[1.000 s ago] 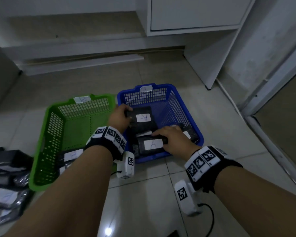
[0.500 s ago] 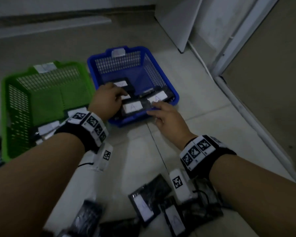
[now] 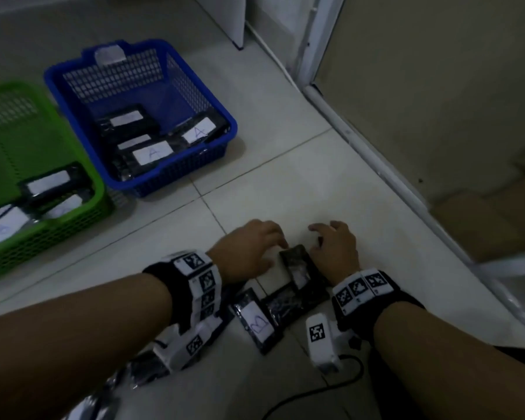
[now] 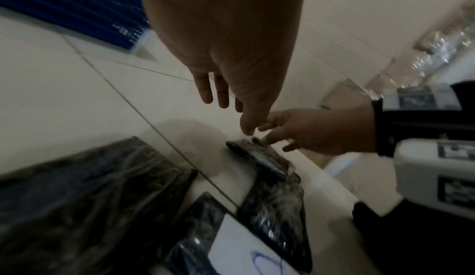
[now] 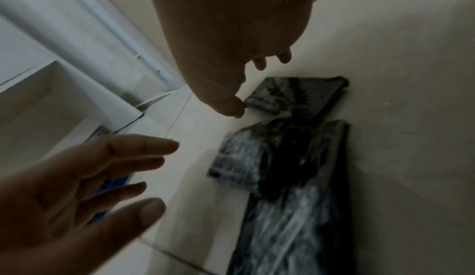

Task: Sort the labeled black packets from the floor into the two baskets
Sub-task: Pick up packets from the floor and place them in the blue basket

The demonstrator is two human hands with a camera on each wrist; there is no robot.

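The blue basket (image 3: 170,177) at the upper left holds several black packets with white A labels (image 3: 152,153). To its left, the green basket (image 3: 43,234) also holds labelled packets (image 3: 47,183). More black packets lie on the floor tiles close to me, one showing a B label (image 3: 256,322). My left hand (image 3: 270,244) hovers with straight fingers over a small black packet (image 3: 297,265). My right hand (image 3: 322,237) is spread just right of it. In the right wrist view its thumb tip (image 5: 235,106) touches a corner of that packet (image 5: 295,94). Neither hand holds anything.
A white cabinet panel (image 3: 225,13) and a door frame with a raised sill (image 3: 361,140) border the floor at the back and right. A brown cardboard box (image 3: 482,219) sits beyond the sill. A black cable (image 3: 315,392) trails under my right wrist.
Both hands have left the blue basket and dropped back to the packet pile near me. The head view has tilted down and right, so the baskets now sit at the upper left.
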